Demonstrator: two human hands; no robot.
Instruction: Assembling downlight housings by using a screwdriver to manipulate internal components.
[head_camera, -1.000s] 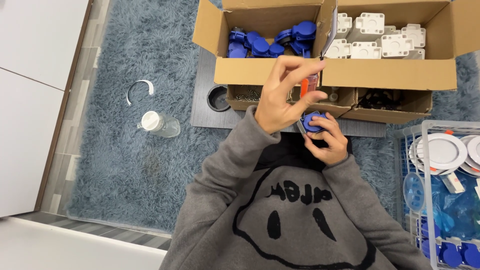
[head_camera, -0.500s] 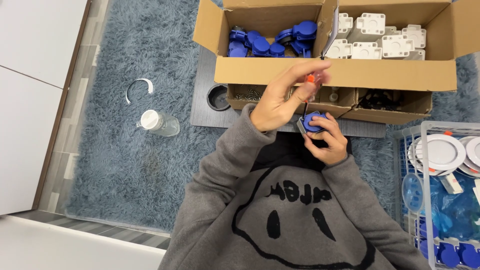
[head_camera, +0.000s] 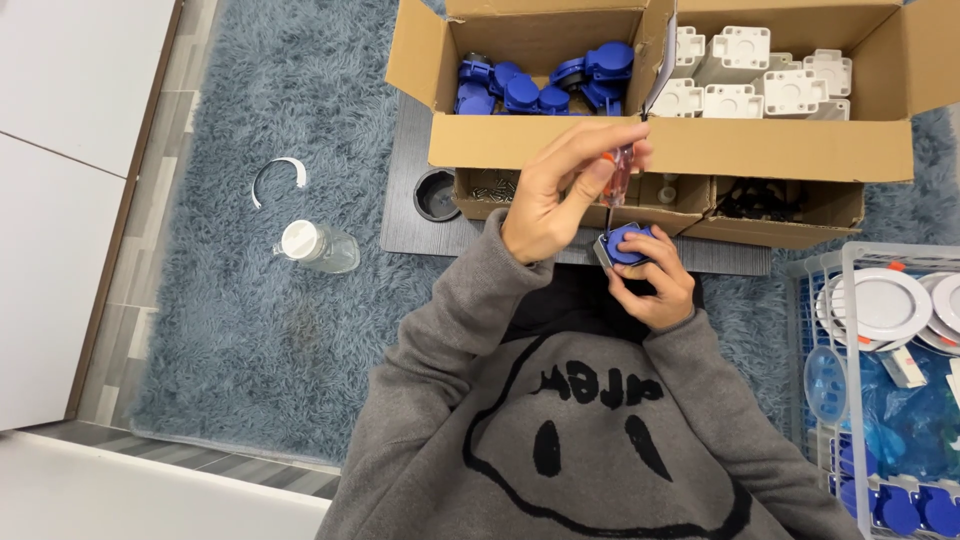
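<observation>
Head view, at the centre of the frame:

- Left hand (head_camera: 560, 195): fingers clenched round the orange handle of a small screwdriver (head_camera: 620, 172), held upright, tip down.
- Right hand (head_camera: 655, 285): just below the left grip, closed round a blue round housing (head_camera: 628, 243), thumb on its rim. The housing sits in this grip directly under the driver tip, close before the grey sweatshirt (head_camera: 600, 430).
- Step in hand, as judged: working a screw on the top face of the housing. Whether the tip is seated in a screw head is too small to tell.
- Next move calls for: the blade held plumb over the screw and the right grip firm, so the housing does not twist.

Beyond the grips:

- Large cardboard box (head_camera: 680, 150), open; blue housings (head_camera: 545, 85) in the compartment above the left grip, white plastic blocks (head_camera: 760, 80) beside them.
- Shallow cartons (head_camera: 490, 188) of small hardware beneath the box front.
- Dark board (head_camera: 410, 215) carrying the boxes, with a black round cup (head_camera: 437, 193).

To the right of the right grip: wire basket (head_camera: 815, 300) with white round fittings (head_camera: 885, 305).

Well left of the left grip: clear bottle (head_camera: 318, 246) lying on a shaggy grey-blue rug (head_camera: 250, 330), near a white curved strip (head_camera: 278, 175). Pale floor (head_camera: 70, 200) at the edge.
</observation>
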